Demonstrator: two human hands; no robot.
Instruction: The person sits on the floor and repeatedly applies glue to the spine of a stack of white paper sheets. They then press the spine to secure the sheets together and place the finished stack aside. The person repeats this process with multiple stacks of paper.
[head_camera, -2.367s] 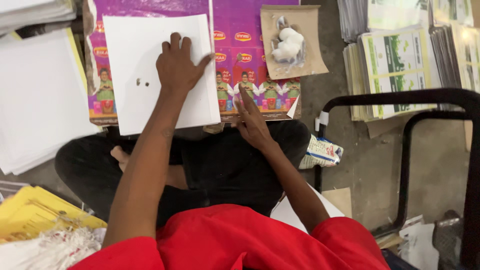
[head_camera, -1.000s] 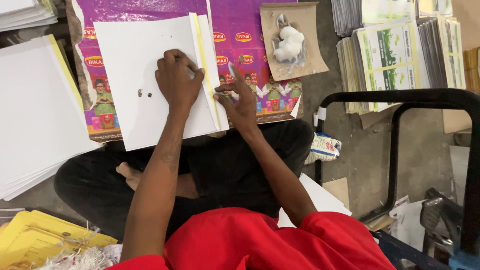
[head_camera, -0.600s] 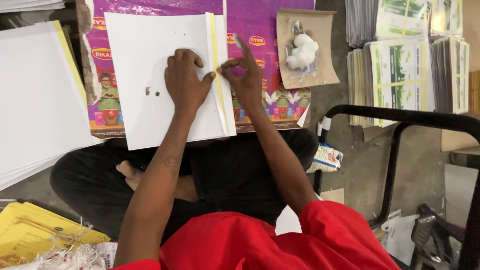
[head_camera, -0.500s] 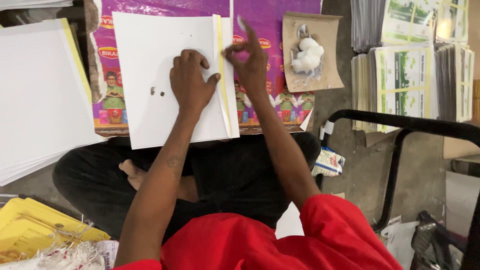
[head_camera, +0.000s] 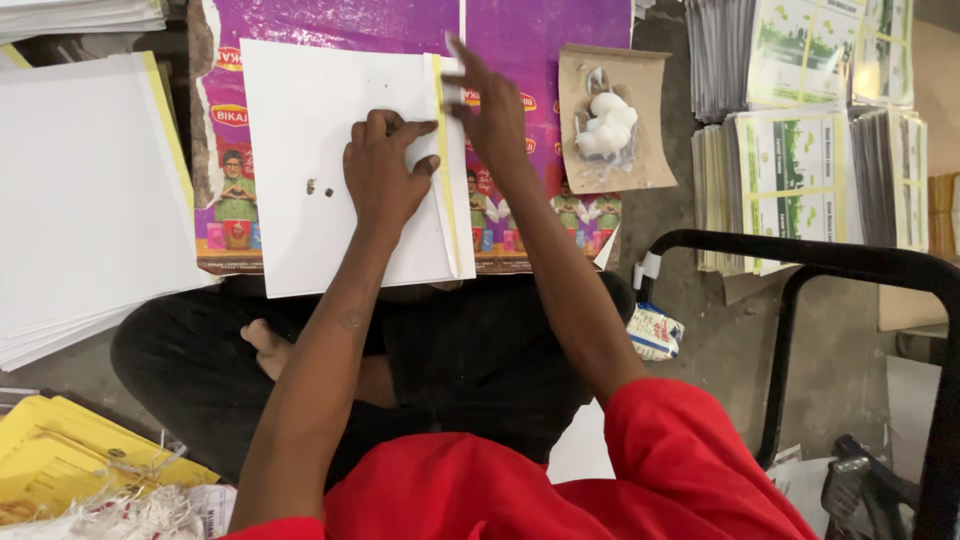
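Left hand: we are pressing our left hand (head_camera: 385, 170) flat, palm down, on the white sheet (head_camera: 340, 160), fingers together and curled a little, thumb stretched toward 3 o'clock so its tip is touching the yellow strip (head_camera: 445, 170); this grip is bearing down on the sheet, not closing round it.

Right hand: we are holding our right hand (head_camera: 490, 110) just at 3 o'clock of the left one, fingers apart and stretched toward 12 o'clock, blurred; it is lying over the sheet's right edge and the purple board, clamped on nothing.

White sheet: it is lying flat on the purple printed board (head_camera: 530, 40), slightly tilted, with two small dark holes (head_camera: 318, 188) at 9 o'clock of our left hand.

Yellow strip: it is running along the sheet's right edge from 12 to 6 o'clock, between our two hands.

Board: it is resting across our crossed legs (head_camera: 450, 360) in black trousers and is carrying the sheet like a worktop.

At 9 o'clock: a stack of white sheets (head_camera: 85, 200) with a yellow edge is lying beside the board.

At 2 o'clock: a brown card (head_camera: 640, 160) is carrying white lumps (head_camera: 605, 125); we cannot tell what they are.

At 3 o'clock: piles of green-and-white printed booklets (head_camera: 800, 170) are sitting on the floor, well apart from our hands.

At 4 o'clock: a black metal frame (head_camera: 800, 265) is curving past our red sleeve (head_camera: 690, 460).

At 7 o'clock: yellow papers (head_camera: 70, 460) are lying near our knee.
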